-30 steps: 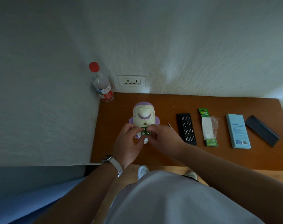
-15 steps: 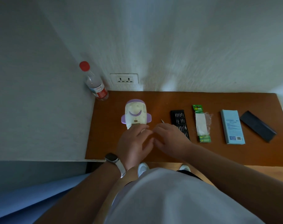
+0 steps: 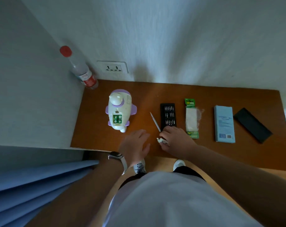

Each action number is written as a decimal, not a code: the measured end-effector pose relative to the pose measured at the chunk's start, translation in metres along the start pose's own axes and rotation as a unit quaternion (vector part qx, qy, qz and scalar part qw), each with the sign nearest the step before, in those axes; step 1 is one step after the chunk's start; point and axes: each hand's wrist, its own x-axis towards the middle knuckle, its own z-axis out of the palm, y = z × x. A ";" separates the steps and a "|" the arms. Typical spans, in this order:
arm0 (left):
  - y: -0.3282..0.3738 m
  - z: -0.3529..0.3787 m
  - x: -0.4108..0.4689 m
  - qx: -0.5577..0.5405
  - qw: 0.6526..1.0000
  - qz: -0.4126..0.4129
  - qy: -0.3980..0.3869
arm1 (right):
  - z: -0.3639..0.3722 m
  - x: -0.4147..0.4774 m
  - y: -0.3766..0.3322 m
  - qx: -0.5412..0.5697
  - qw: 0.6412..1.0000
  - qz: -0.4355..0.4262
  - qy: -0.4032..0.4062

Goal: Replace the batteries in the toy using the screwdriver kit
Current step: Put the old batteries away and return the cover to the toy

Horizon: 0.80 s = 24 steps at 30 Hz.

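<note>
The toy (image 3: pixel 120 110) lies on the worktop (image 3: pixel 147 97), open battery compartment (image 3: pixel 117 119) facing up. The left hand (image 3: pixel 135 145) sits near the toy's front end, clear of it, fingers relaxed and empty. The right hand (image 3: pixel 176 139), further right, pinches a small white part (image 3: pixel 161 141) at the near end of the screwdriver (image 3: pixel 155 122)
</note>
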 end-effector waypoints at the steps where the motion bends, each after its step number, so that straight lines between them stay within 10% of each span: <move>1: 0.003 0.004 0.002 0.000 1.000 -0.001 -0.013 | 0.004 -0.002 0.004 0.002 1.000 0.002 -0.006; 8: 0.035 0.033 0.014 -0.051 0.987 -0.108 -0.106 | 0.019 -0.006 0.023 0.070 0.997 0.006 -0.020; 24: 0.059 0.033 0.016 -0.126 0.962 -0.237 -0.050 | 0.016 -0.015 0.032 0.146 0.988 -0.035 0.045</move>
